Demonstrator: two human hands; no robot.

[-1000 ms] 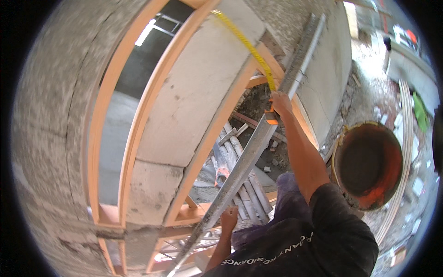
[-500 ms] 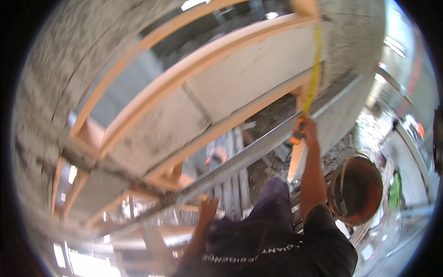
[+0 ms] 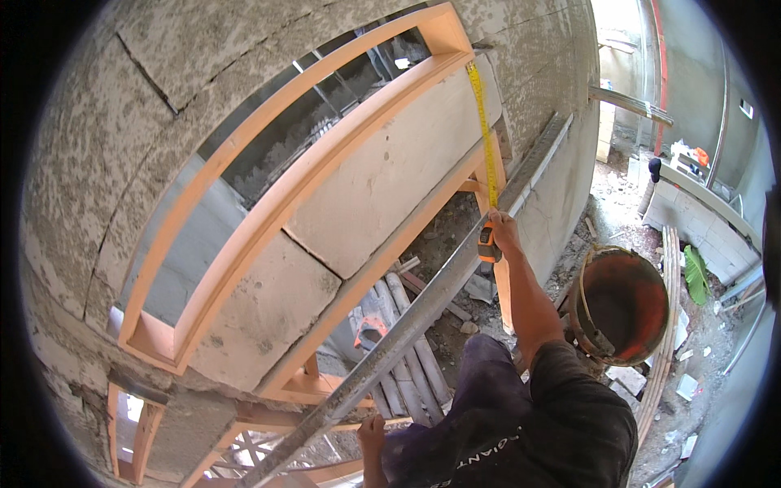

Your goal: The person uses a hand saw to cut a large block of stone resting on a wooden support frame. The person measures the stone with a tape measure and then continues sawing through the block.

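My right hand (image 3: 507,232) is wrapped round an orange and black tape measure (image 3: 486,244). Its yellow blade (image 3: 488,138) stretches up across a pale block wall panel (image 3: 382,179), its far end against the lower edge of the upper wooden frame (image 3: 325,167). The lower wooden rail (image 3: 382,281) runs beneath the panel, and the blade crosses its right end. Low in the view, my left hand (image 3: 372,435) is closed in a loose fist beside a long grey metal bar (image 3: 390,354), with nothing seen in it.
The metal bar slants between me and the wall. To my right stands a rusty bucket (image 3: 622,305) with a handle, beside long thin strips (image 3: 669,325). Rubble, several grey pipes (image 3: 419,358) and an orange-handled tool (image 3: 372,332) lie below. Another metal bar (image 3: 630,106) juts out at far right.
The view has swung and steadied, so the wall and frame sit further left and look sharper. My right hand still holds the tape measure with its blade drawn out.
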